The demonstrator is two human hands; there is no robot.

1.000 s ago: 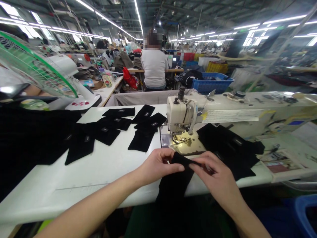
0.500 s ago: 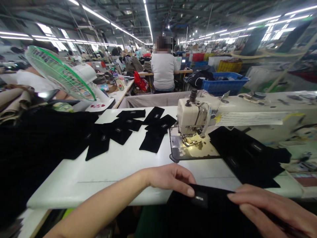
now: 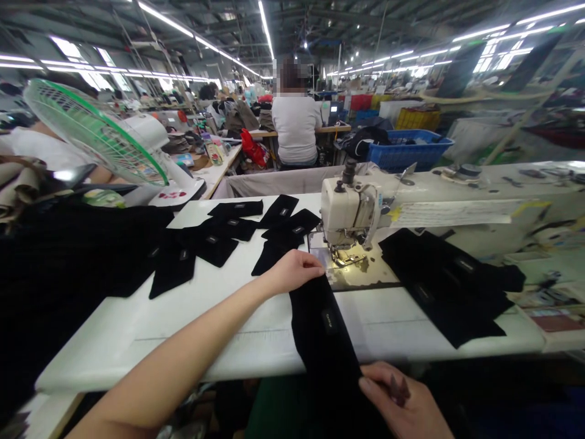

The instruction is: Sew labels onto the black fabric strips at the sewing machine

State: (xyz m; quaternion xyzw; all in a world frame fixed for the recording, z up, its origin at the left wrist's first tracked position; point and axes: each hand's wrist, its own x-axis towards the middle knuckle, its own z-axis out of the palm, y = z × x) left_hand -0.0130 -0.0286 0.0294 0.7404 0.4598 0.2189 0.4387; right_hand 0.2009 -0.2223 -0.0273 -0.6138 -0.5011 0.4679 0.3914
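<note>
A long black fabric piece point(image 3: 320, 347) with a small dark label point(image 3: 328, 321) hangs over the table's front edge. My left hand point(image 3: 297, 271) is closed on its top end, close to the sewing machine's metal plate. Lower down, my right hand point(image 3: 402, 396) pinches the right edge of the same piece between thumb and finger. A small dark pointed tool point(image 3: 400, 390) shows in that palm; its kind is unclear. Above and right of my left hand is the presser foot point(image 3: 348, 259) of the sewing machine point(image 3: 347, 207).
Several labelled black pieces point(image 3: 219, 244) lie on the white table point(image 3: 219, 311) at left, more black pieces point(image 3: 448, 280) at right. A dark cloth heap point(image 3: 68, 262) covers the left side. Behind stand a fan point(image 3: 95, 128), a blue basket point(image 3: 409, 149) and a seated person point(image 3: 296, 128).
My left hand has moved forward and left, carrying the fabric's end up beside the machine plate. My right hand has shifted left, and the piece now stretches lengthwise between both hands.
</note>
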